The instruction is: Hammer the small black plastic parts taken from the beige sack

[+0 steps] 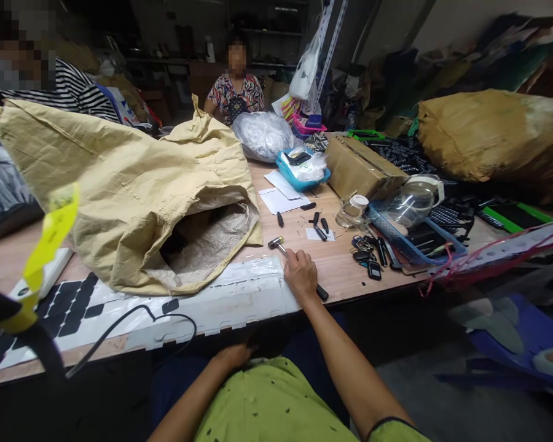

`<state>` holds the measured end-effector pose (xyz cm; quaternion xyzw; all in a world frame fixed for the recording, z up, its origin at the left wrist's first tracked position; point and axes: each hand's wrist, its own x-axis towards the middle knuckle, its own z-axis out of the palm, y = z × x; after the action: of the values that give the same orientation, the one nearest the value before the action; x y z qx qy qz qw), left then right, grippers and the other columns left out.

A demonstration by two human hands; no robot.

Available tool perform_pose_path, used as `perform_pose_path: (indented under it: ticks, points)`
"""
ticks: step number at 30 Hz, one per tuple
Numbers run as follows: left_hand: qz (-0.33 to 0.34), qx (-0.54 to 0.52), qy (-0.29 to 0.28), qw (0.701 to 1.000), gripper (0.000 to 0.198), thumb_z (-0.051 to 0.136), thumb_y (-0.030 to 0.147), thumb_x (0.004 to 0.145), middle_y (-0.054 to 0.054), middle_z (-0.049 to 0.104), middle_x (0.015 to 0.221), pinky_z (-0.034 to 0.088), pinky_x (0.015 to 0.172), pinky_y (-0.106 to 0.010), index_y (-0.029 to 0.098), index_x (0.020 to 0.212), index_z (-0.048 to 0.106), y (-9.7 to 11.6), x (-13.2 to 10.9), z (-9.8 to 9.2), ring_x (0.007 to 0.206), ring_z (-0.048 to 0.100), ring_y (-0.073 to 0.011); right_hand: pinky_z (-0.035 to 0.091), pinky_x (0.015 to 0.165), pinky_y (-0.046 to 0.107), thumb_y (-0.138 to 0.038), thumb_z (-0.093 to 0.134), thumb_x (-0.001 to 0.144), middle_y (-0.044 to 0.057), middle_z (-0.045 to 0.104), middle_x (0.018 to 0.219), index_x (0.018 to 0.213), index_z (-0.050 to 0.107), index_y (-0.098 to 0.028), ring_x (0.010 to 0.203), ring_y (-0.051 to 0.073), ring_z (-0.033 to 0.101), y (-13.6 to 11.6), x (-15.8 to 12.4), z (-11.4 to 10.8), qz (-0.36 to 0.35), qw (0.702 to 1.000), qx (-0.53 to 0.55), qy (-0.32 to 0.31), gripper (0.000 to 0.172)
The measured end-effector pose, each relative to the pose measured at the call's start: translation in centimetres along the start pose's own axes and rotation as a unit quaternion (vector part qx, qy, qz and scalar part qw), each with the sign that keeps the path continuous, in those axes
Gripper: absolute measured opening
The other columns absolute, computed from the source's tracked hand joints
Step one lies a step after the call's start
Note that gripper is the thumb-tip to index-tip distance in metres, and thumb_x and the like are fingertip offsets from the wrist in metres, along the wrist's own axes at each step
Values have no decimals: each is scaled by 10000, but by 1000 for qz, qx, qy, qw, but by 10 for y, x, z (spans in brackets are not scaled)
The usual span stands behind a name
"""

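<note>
My right hand [300, 274] is closed around a small hammer [281, 248] on the front of the table. The hammer's double-faced head, dark at one end and yellowish at the other, points away from me, and its black grip shows below my palm. My left hand [235, 356] is low by my lap, below the table edge; its fingers are lost in shadow. Beyond the hammer lie several black handle-like pieces [321, 228], some on a small white paper. Another black piece [280, 220] lies to their left. Keys with a fob [373, 270] sit right of my hand.
A big beige sack [120, 184] with its mouth open covers the left. A clear jar [350, 212], a blue basket of tools [415, 239] and a cardboard box [364, 166] stand to the right. Two people [235, 92] are across the table.
</note>
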<state>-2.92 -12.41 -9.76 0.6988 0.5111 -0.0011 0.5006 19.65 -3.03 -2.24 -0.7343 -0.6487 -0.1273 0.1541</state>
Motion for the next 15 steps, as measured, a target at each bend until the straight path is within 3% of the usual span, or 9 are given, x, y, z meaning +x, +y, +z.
perform_pose_path:
  ticks: [4,8,11,15]
  points:
    - [-14,44,-72,996,513,597,360,807,-63,674,1315,436,1066,-412,292,1314,636,15,-9,2,1278,569,-306,310,684,308,-156,497,912,69,560,891,1183,644,-220,848,213,464,0,-1,1,-3,1000,-1,6,315]
    - [61,63,-92,992,405,610,313,791,-83,746,1127,488,941,-391,262,1176,722,56,-21,-8,1083,671,-307,307,678,304,-142,506,899,62,568,880,1163,655,-218,839,208,472,0,-2,0,-4,1000,1,18,312]
    - [107,-6,-66,992,342,632,347,803,-57,762,972,493,831,-331,245,1108,747,82,-27,-23,919,688,-257,310,674,305,-138,508,894,63,569,872,1149,658,-214,837,209,478,1,-3,1,-6,1000,4,28,305]
    - [139,-206,-95,964,400,683,483,797,-20,691,732,441,631,-248,184,1057,741,99,-22,-46,659,589,-149,312,666,309,-135,503,895,64,567,859,1147,658,-213,830,212,482,3,-3,2,-14,999,6,35,306]
